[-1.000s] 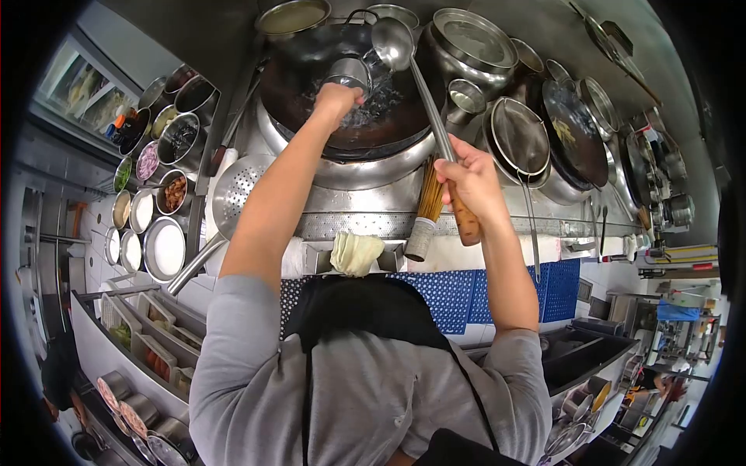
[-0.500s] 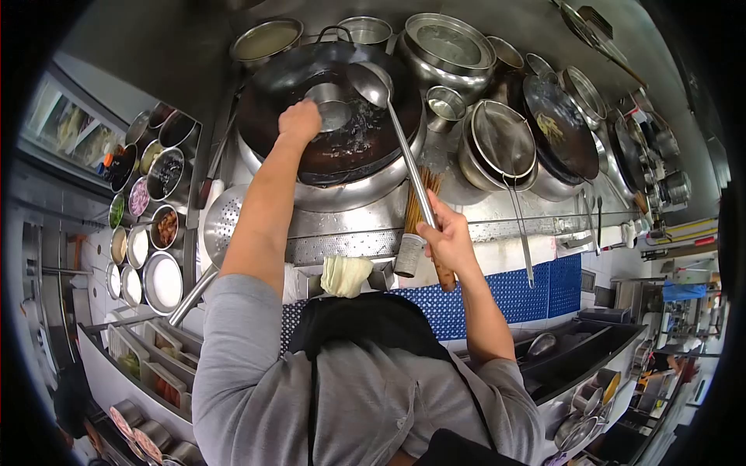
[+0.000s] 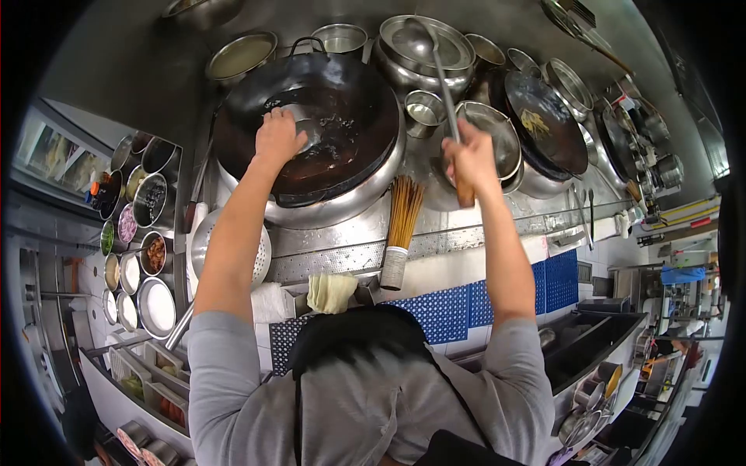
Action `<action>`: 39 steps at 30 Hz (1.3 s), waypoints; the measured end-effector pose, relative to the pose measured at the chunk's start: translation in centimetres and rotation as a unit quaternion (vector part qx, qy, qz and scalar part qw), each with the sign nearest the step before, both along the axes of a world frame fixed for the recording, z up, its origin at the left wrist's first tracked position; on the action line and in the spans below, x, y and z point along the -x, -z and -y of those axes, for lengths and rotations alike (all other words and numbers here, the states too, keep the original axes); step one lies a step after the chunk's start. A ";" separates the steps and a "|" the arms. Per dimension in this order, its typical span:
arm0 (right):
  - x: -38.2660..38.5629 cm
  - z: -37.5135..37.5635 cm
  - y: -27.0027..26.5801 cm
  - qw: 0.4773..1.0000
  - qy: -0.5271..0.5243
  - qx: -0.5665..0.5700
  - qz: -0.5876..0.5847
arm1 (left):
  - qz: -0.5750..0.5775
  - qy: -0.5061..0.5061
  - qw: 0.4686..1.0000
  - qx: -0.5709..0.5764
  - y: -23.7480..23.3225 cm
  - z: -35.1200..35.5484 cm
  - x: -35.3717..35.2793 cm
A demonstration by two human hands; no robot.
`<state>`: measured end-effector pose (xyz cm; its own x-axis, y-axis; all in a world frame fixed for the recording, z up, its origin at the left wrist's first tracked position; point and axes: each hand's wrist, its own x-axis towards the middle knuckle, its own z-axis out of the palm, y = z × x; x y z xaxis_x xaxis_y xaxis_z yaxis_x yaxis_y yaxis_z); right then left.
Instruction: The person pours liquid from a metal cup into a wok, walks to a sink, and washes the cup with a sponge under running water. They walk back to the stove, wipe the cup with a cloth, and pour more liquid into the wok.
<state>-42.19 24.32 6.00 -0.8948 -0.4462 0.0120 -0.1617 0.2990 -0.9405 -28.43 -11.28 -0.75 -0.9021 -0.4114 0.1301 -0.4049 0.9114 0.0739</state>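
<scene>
"Black wok [image 3: 365, 93] first: how does the left hand [image 3: 280, 141] stand in it?"

"Well inside the rim, with its fingers curled on a metal cup [image 3: 311, 134]. Some of the cup shows just right of the knuckles; the hand covers the rest. Wet, shiny patches lie in the wok, to the right of that hand."

"And the right hand [image 3: 471, 159]?"

"Wrapped firmly round the handle of a ladle [image 3: 447, 97]. Its wooden end pokes out below the fist, and its bowl is up and to the left of the hand, over a big steel pot [image 3: 406, 76]."

"Touching the pot?"

"I can't honestly tell; the ladle is blurred."

"What else is near that hand?"

"A sieve [image 3: 503, 140] just behind it, a small pot [image 3: 425, 114] to its left, and another dark wok [image 3: 556, 147] farther right, with something pale yellow [image 3: 534, 124] inside."

"Between the two hands, nearer the body?"

"A bundle of thin sticks [image 3: 404, 217], bound at one end, lying on the bench [image 3: 447, 221]. Nearer still, a folded cloth [image 3: 331, 293]."

"Beside the left forearm?"

"A strainer full of holes [image 3: 263, 256], partly hidden behind that arm."
</scene>
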 end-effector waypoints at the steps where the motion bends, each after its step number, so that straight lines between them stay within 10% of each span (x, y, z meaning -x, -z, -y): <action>1: 1.8 1.3 -0.7 1.000 0.014 0.008 0.020 | -0.032 -0.001 0.999 -0.004 0.1 -0.3 -0.3; 6: 13.3 5.7 1.9 0.996 0.061 -0.054 -0.026 | -0.047 0.020 0.997 -0.059 3.9 1.2 -2.0; 9: 15.9 7.0 1.1 0.980 0.066 0.088 0.167 | -0.087 0.018 0.992 -0.091 4.0 1.4 -3.2; 13: 18.8 5.3 0.5 0.723 -0.110 0.477 0.487 | -0.013 -0.050 0.996 -0.074 4.1 2.5 -3.6; 18: 12.6 4.8 -3.5 0.674 -0.106 0.493 0.539 | -0.157 -0.035 0.983 -0.088 2.5 0.6 -2.9; 26: -2.1 2.6 -6.4 0.567 -0.176 0.503 0.628 | -0.036 -0.004 0.988 -0.152 3.4 -0.8 1.7; 28: -5.3 2.4 -5.8 0.569 -0.189 0.475 0.645 | -0.038 -0.019 0.990 -0.135 2.6 -1.4 1.8; 36: -14.4 1.8 -2.5 0.951 -0.081 0.105 0.280 | -0.110 -0.026 0.988 -0.109 1.3 -1.1 0.4; 39: -16.2 0.3 0.1 0.973 -0.087 0.066 0.202 | -0.124 -0.034 0.989 -0.077 2.4 0.0 1.4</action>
